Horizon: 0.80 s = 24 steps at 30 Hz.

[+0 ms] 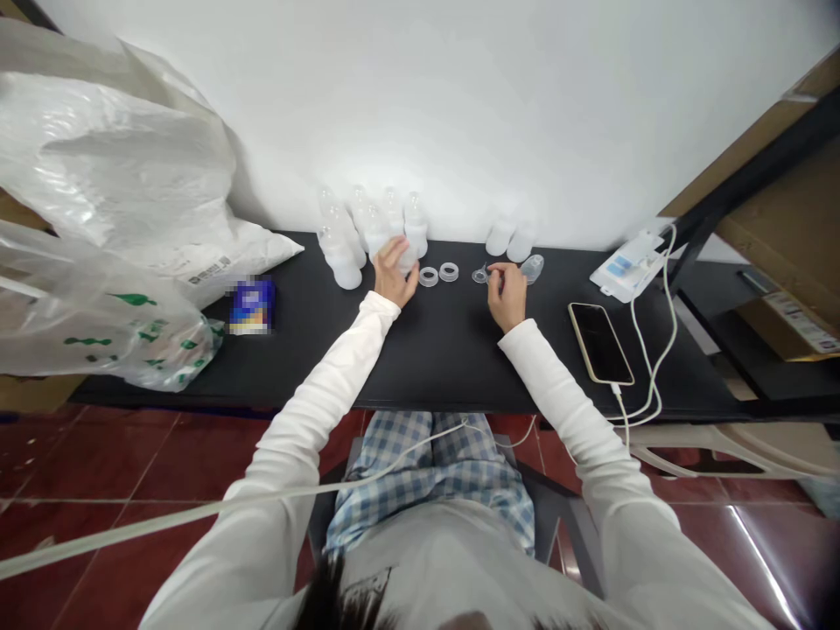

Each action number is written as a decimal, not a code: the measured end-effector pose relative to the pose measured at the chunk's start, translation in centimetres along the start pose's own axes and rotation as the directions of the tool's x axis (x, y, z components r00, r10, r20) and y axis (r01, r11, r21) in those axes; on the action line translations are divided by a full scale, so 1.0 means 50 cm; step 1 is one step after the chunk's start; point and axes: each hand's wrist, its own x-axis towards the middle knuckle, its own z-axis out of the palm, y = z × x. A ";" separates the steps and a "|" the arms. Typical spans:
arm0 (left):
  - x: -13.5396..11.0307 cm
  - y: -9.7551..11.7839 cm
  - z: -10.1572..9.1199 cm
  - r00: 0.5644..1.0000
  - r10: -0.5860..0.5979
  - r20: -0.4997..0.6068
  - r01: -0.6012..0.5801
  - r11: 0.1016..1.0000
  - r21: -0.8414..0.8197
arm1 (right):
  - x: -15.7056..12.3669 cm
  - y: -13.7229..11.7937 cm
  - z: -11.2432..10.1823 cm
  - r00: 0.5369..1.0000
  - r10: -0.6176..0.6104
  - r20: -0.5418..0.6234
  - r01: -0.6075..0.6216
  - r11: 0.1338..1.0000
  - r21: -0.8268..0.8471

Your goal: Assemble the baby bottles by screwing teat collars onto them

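We're at a black table (420,350) against a white wall, red tile floor below; plastic bags (111,227) on the left, phone (600,341) on a charger cable on the right. Clear parts are small and washed out vs the wall, so detail's hard to read. Our left hand (394,273) has fingers curled around a translucent bottle (408,249) in the cluster at the table's back edge, two rings (438,274) just beside it; right hand (507,293) pinches a small clear piece (481,275) btw thumb and fingertips.
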 end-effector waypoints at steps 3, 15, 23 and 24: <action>-0.011 0.019 0.022 0.937 0.305 0.171 -0.296 0.952 -0.079 | -0.017 -0.022 0.007 0.989 -0.143 0.037 0.135 0.977 0.162; -0.015 0.094 0.030 0.950 0.203 0.238 -0.211 0.977 0.009 | -0.029 -0.041 0.042 0.977 0.212 -0.025 -0.167 0.834 0.526; -0.004 0.097 0.005 0.906 0.166 0.390 -0.206 0.976 0.063 | -0.016 -0.050 -0.001 0.989 0.145 -0.014 -0.127 0.907 0.403; -0.004 0.095 0.005 0.898 0.171 0.405 -0.213 0.975 0.061 | -0.015 -0.052 -0.008 0.990 0.142 -0.004 -0.129 0.914 0.384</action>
